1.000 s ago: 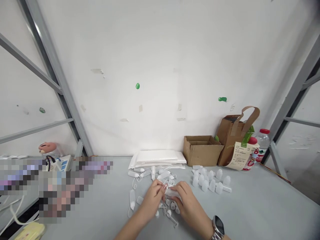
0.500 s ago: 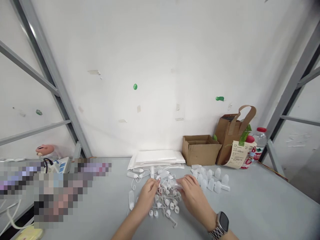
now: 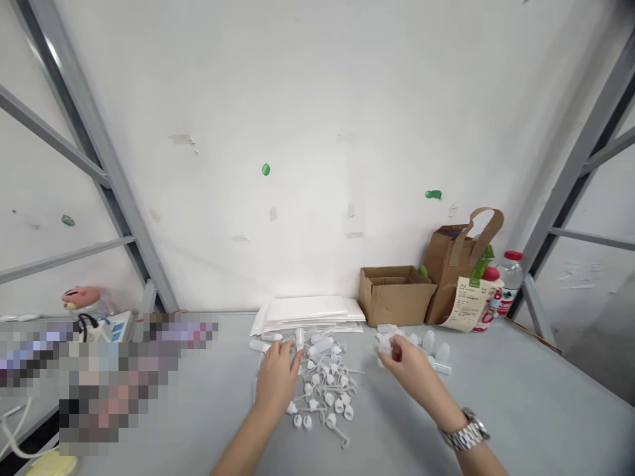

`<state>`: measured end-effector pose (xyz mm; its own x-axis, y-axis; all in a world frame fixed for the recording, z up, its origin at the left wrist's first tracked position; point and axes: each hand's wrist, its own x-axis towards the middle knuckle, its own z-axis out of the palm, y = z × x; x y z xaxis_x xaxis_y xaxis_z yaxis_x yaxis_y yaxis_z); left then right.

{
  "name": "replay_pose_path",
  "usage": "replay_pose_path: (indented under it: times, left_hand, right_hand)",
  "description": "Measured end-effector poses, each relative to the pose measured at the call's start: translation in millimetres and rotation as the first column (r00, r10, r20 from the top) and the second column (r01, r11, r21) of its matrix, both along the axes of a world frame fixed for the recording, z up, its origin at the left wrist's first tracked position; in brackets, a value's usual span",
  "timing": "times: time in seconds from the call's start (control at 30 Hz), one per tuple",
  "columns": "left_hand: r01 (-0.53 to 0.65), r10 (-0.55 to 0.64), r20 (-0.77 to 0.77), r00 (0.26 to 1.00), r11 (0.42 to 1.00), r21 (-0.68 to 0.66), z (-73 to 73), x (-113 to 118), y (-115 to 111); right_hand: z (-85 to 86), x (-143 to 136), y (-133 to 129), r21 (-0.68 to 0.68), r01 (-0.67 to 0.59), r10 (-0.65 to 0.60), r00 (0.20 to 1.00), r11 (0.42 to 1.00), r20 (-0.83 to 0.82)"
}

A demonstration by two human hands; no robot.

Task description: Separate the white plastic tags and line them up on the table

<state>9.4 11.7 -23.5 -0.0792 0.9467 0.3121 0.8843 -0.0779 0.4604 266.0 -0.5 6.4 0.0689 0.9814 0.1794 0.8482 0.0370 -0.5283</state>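
Observation:
Small white caps with cords (image 3: 329, 398) lie in a loose pile at the middle of the grey table (image 3: 198, 396). My left hand (image 3: 278, 373) is at the pile's left edge, thumb and fingers apart, beside an upright clear tube (image 3: 299, 338). To the right, my right hand (image 3: 407, 363) pinches a translucent white cup at the left side of a group of similar cups (image 3: 443, 352). That hand's wrist wears a metal-banded watch (image 3: 466, 436). Clear tubes (image 3: 321, 346) lie at the back of the pile.
White flat packets (image 3: 307, 312) are stacked by the wall. An open cardboard box (image 3: 397, 304), a brown paper bag (image 3: 444, 271) and a red-capped bottle (image 3: 510, 274) stand at the back right. A power strip (image 3: 119, 326) is at left, near a pixelated area.
My right hand has moved right from the pile to the cups and now pinches one. My left hand has shifted slightly left and up, and its fingers have opened.

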Motion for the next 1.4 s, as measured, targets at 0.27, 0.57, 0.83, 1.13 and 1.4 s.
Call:
replay_pose_path:
  times: [0.27,0.57,0.83,1.13,1.4]
  left_hand:
    - [-0.045,0.040,-0.095,0.995,0.997,-0.058,-12.2,4,18]
    - [-0.040,0.036,-0.044,0.998,0.995,-0.095,-13.3,4,21]
    - [-0.039,0.043,0.027,0.999,0.994,-0.106,-8.6,1,18]
    - [-0.033,0.040,0.116,0.992,0.998,-0.059,2.7,-3,11]
    - [0.410,-0.427,0.144,0.893,0.903,0.132,9.7,10,-9]
  right_hand:
    - [-7.7,10,-1,-0.305,0.086,-0.018,0.976,0.949,0.219]
    - [-3.6,10,0,-0.183,0.149,-0.087,0.948,0.972,0.307]
    - [8.2,6,-7,-0.091,0.191,-0.160,0.949,0.977,0.272]
    - [5.4,-7,-8,0.106,0.154,-0.154,0.988,0.982,-0.007]
    - [-16.2,-44,-17,0.050,-0.278,0.270,0.850,0.959,-0.453]
